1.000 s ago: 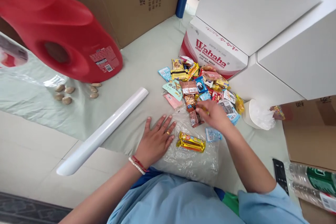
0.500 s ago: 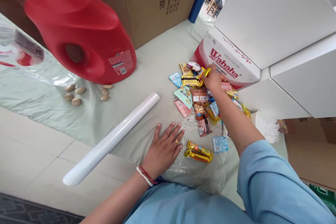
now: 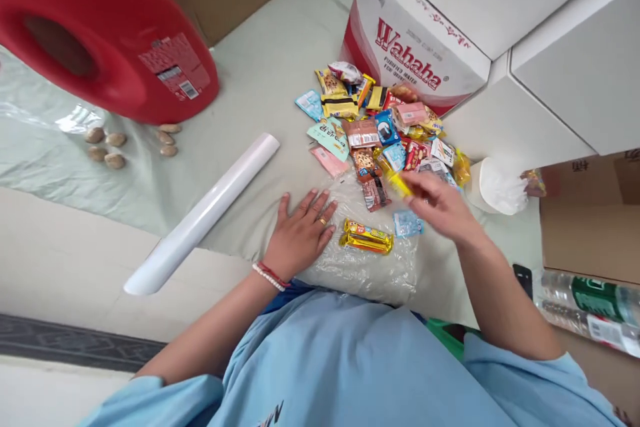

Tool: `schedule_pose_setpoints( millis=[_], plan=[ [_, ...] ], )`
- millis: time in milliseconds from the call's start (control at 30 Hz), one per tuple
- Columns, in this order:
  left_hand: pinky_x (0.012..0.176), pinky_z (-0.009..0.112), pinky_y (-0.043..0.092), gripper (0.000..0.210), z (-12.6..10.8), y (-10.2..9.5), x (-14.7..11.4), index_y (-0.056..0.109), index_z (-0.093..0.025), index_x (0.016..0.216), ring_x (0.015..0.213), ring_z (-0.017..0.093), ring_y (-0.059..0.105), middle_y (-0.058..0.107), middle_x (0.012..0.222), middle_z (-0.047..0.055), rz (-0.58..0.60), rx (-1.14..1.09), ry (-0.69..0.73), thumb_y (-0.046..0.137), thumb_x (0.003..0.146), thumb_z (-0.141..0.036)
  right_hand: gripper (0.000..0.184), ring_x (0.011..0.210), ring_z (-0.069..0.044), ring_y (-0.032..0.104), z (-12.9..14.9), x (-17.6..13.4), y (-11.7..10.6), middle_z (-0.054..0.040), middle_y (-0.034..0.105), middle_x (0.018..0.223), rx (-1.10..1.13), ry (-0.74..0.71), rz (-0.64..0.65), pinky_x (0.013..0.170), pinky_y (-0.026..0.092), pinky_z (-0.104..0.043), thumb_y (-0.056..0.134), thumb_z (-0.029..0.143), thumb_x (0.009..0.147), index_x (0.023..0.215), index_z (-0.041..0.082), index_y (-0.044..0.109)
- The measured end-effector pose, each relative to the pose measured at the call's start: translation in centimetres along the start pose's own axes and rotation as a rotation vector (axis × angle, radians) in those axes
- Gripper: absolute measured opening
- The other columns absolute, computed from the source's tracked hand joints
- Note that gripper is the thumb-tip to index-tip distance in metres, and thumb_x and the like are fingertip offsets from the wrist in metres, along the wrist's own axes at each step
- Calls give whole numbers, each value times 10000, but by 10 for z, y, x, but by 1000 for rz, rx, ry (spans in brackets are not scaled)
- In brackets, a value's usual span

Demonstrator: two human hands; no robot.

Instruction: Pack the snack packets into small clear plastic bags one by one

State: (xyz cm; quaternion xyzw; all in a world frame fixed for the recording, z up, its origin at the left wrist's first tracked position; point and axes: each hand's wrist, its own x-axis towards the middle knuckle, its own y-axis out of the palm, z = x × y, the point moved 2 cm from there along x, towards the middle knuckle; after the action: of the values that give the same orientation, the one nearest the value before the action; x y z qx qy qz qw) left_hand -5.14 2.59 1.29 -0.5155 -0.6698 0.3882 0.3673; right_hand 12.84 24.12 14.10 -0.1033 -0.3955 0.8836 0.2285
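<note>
My left hand (image 3: 303, 233) lies flat with spread fingers on the covered table, at the edge of a clear plastic bag (image 3: 370, 277). My right hand (image 3: 440, 207) is in the air above the right side of the bag, its fingers closed on a yellow-wrapped snack (image 3: 399, 183), blurred by motion. On the bag, between my hands, lie gold-wrapped snack sticks (image 3: 367, 237) side by side. A light-blue packet (image 3: 408, 223) rests just below my right hand. Beyond my hands spreads a pile of small wrapped snacks, with a brown packet (image 3: 363, 133) and a mint-green packet (image 3: 329, 137) among them.
A white rolled sheet (image 3: 205, 213) lies to the left. Behind it stands a big red jug (image 3: 120, 47) near several brown nuts (image 3: 115, 160). A Wahaha carton (image 3: 410, 47) backs the pile. At right are a white cup (image 3: 483, 187) holding plastic and clear bottles (image 3: 590, 307).
My right hand has come back from the far side of the pile toward me, carrying a yellow-wrapped snack. My left hand stays flat on the table. The view has tilted down.
</note>
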Motion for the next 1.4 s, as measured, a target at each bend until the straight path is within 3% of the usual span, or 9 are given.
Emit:
schedule_pose_setpoints(
  millis=[167, 333, 567, 733, 833, 1000, 1100, 1200, 1400],
  plan=[
    [1254, 719, 45, 528, 0, 2, -1, 448, -276, 1570, 1557, 339, 338, 386, 1668, 108, 0, 56, 10, 370, 1066, -413, 393, 1098, -259, 609, 10, -41, 57, -129, 659, 1172, -60, -107, 184, 971, 509, -419, 574, 216, 967, 1354, 198, 643],
    [1251, 718, 50, 539, -1, 5, -1, 421, -310, 1584, 1552, 341, 349, 395, 1666, 98, -14, 68, 8, 373, 1059, -424, 390, 1105, -272, 568, 5, -48, 88, -128, 653, 1191, -272, -14, 262, 983, 452, -414, 617, 212, 974, 1363, 201, 649],
    [1238, 721, 122, 547, 2, 3, 1, 424, -278, 1581, 1548, 343, 356, 365, 1681, 125, 15, 76, -8, 336, 1064, -430, 428, 1148, -267, 543, 8, -50, 85, -109, 664, 1248, -327, -11, 293, 1025, 414, -415, 677, 239, 958, 1384, 218, 636],
    [1257, 672, 164, 578, 7, -12, -8, 406, -261, 1593, 1597, 354, 235, 310, 1705, 139, -90, 75, -10, 426, 1028, -384, 390, 1157, -289, 555, 3, -79, 63, -136, 649, 1314, -201, -60, 127, 1019, 470, -479, 603, 298, 1005, 1388, 232, 634],
    [1293, 639, 102, 638, 10, -25, -22, 384, -328, 1597, 1589, 314, 275, 418, 1659, 92, -138, 83, 142, 492, 972, -254, 375, 1160, -283, 586, -1, -117, 47, -125, 660, 1280, -55, -99, 92, 1006, 513, -481, 590, 362, 1016, 1378, 271, 633],
    [1317, 597, 106, 758, 15, -37, -43, 479, -380, 1521, 1479, 228, 482, 639, 1478, 16, 93, -30, 432, 425, 840, -50, 691, 1383, -319, 490, -13, -182, 58, -155, 534, 1498, -44, -84, 216, 1098, 495, -514, 781, 442, 888, 1505, 290, 511],
    [1311, 607, 137, 793, 18, -39, -48, 452, -302, 1541, 1526, 255, 413, 592, 1527, 65, 192, -93, 444, 464, 781, -78, 636, 1426, -336, 445, -23, -197, 85, -174, 496, 1541, -131, -53, 144, 1139, 445, -563, 751, 375, 915, 1495, 245, 524],
    [1299, 633, 145, 760, 19, -36, -50, 390, -243, 1575, 1569, 304, 326, 471, 1621, 126, 254, -101, 448, 538, 832, -183, 325, 1240, -297, 572, -26, -193, 101, -152, 642, 1344, -145, -18, -23, 1041, 503, -532, 601, 283, 999, 1313, 232, 666],
    [1293, 576, 221, 191, 20, -37, -40, 710, -283, 1101, 1503, 266, 438, 726, 1318, 61, 109, -223, 351, 570, 990, -352, 225, 962, -241, 643, -19, -162, 76, -93, 713, 1004, 66, 64, -265, 862, 550, -426, 538, 338, 1027, 1046, 261, 748]
  ],
)
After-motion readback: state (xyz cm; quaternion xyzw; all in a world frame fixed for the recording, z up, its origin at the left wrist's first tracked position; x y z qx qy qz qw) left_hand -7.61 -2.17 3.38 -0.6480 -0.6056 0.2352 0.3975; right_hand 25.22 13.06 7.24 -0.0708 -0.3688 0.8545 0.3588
